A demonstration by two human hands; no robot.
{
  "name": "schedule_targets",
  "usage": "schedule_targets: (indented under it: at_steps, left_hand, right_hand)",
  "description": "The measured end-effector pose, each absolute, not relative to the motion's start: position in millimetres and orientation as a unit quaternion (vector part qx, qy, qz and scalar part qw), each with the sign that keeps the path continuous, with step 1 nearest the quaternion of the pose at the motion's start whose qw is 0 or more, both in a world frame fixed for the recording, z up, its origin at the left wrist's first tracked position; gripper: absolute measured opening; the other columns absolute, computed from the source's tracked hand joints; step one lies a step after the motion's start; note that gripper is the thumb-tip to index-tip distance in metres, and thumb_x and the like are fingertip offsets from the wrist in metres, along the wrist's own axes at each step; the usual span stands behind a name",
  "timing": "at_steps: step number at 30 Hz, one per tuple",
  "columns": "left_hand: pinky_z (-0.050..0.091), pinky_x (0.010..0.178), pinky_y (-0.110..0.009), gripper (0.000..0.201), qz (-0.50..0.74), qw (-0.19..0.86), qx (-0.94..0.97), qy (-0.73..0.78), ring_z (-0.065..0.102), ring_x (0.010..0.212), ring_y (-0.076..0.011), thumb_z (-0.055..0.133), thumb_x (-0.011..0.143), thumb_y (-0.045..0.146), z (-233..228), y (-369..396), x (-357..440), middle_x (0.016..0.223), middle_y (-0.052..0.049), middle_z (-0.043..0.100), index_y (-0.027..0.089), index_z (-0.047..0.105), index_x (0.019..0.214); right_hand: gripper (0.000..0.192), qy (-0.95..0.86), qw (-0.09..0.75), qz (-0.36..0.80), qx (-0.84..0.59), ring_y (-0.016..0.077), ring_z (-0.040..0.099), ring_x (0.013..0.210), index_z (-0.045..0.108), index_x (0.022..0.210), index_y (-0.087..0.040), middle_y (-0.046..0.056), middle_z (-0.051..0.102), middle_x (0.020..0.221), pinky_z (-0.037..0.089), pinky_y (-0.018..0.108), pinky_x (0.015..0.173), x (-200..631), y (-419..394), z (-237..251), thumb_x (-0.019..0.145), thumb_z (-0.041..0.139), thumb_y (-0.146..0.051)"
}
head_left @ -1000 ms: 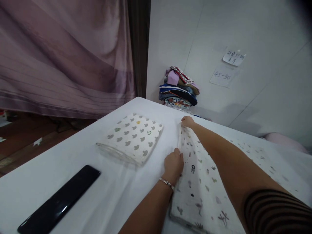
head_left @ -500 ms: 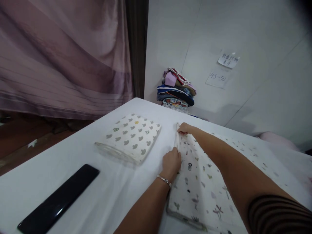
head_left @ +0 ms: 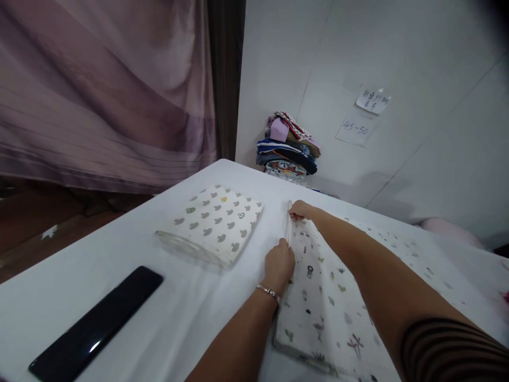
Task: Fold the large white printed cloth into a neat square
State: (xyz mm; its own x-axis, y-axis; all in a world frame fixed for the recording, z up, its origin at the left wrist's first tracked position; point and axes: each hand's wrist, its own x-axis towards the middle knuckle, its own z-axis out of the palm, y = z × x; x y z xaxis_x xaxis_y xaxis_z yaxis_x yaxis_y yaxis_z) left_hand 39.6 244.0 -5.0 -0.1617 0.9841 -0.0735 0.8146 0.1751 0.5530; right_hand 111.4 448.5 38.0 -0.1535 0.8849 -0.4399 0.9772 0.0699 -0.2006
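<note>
White cloth printed with small plants and animals (head_left: 318,302) lies partly folded on the white table (head_left: 123,239). My left hand (head_left: 280,265), with a silver bracelet at the wrist, is closed on the near part of its left edge. Farther along that same edge, my right hand (head_left: 301,210) pinches the cloth near its far corner. The right forearm crosses over the cloth and hides part of it. To the left, apart from both hands, rests a folded white cloth with grey mushroom-like shapes (head_left: 217,223).
A glossy black flat bar (head_left: 99,323) lies at the table's near left. Behind the far edge rises a pile of folded clothes (head_left: 288,146) against the wall. Paper notes (head_left: 353,127) hang on that wall. A pink curtain (head_left: 107,95) drapes at the left.
Both hands keep their hold on the cloth's left edge and barely move. The view has shifted very slightly.
</note>
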Motion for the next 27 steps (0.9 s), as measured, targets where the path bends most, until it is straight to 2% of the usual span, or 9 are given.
schedule_targets:
  at_steps: [2,4,6,8,12,21,24,27]
  left_hand:
    - [0.043,0.069,-0.031,0.021,0.200,0.222,0.608,0.736,0.065,0.086,-0.0235,0.036,0.092,0.025,-4.0,243.7,39.5,0.091,-0.010,0.068,0.016,0.050,0.104]
    - [0.043,0.071,-0.031,0.020,0.198,0.234,0.603,0.737,0.065,0.087,-0.0234,0.037,0.091,0.025,-2.7,243.3,39.4,0.092,-0.010,0.068,0.016,0.049,0.105]
    - [0.043,0.072,-0.031,0.020,0.199,0.243,0.598,0.737,0.065,0.088,-0.0233,0.038,0.091,0.026,-1.7,243.0,39.4,0.092,-0.010,0.068,0.017,0.049,0.105]
    - [0.043,0.072,-0.031,0.019,0.204,0.246,0.595,0.737,0.065,0.088,-0.0235,0.039,0.090,0.026,-1.7,242.9,39.4,0.093,-0.010,0.069,0.017,0.049,0.105]
    - [0.043,0.071,-0.031,0.020,0.218,0.243,0.595,0.735,0.065,0.087,-0.0239,0.039,0.091,0.029,-4.8,243.3,39.6,0.092,-0.010,0.069,0.017,0.049,0.105]
    - [0.043,0.073,-0.031,0.026,0.226,0.254,0.582,0.739,0.064,0.090,-0.0244,0.043,0.090,0.037,-6.6,244.6,36.0,0.093,-0.010,0.068,0.016,0.053,0.103]
    - [0.043,0.074,-0.032,0.023,0.229,0.258,0.582,0.737,0.063,0.091,-0.0244,0.045,0.089,0.036,-5.2,245.2,35.9,0.094,-0.010,0.069,0.017,0.056,0.098]
    - [0.043,0.075,-0.030,0.021,0.258,0.282,0.577,0.721,0.063,0.092,-0.0222,0.046,0.089,0.034,-4.7,246.0,36.7,0.095,-0.008,0.069,0.020,0.057,0.098]
  right_hand:
    - [0.021,0.736,0.083,-0.245,0.626,0.0091,0.056,0.042,0.068,0.076,-0.011,0.003,0.065,0.053,0.042,0.017,0.045,113.3,447.7,38.3,0.084,0.058,-0.027]
    - [0.014,0.750,0.063,-0.261,0.604,0.0078,0.059,0.047,0.068,0.087,-0.014,0.001,0.068,0.062,0.044,0.015,0.048,116.8,447.8,40.2,0.082,0.057,-0.021]
    - [0.023,0.765,0.058,-0.270,0.582,0.0070,0.060,0.050,0.066,0.100,-0.018,-0.001,0.070,0.069,0.046,0.014,0.051,120.6,448.6,42.9,0.079,0.058,-0.014]
    - [0.032,0.776,0.074,-0.272,0.564,0.0085,0.060,0.051,0.066,0.105,-0.020,-0.001,0.069,0.069,0.047,0.017,0.051,123.4,449.2,45.5,0.075,0.060,-0.010]
    - [0.032,0.796,0.120,-0.255,0.535,0.0124,0.060,0.054,0.069,0.097,-0.018,0.001,0.067,0.067,0.047,0.020,0.052,125.3,449.3,48.8,0.069,0.060,-0.007]
    - [0.026,0.849,0.168,-0.174,0.471,0.0127,0.063,0.066,0.066,0.098,-0.019,0.002,0.069,0.083,0.046,0.021,0.064,129.3,450.1,51.1,0.074,0.059,-0.009]
    - [0.025,0.853,0.189,-0.154,0.461,0.0118,0.064,0.066,0.064,0.099,-0.020,0.003,0.068,0.092,0.046,0.020,0.062,132.9,452.9,54.6,0.077,0.057,-0.011]
    - [0.026,0.850,0.225,-0.130,0.459,0.0120,0.063,0.064,0.064,0.099,-0.019,0.004,0.068,0.093,0.045,0.020,0.058,135.1,456.9,61.9,0.077,0.055,-0.008]
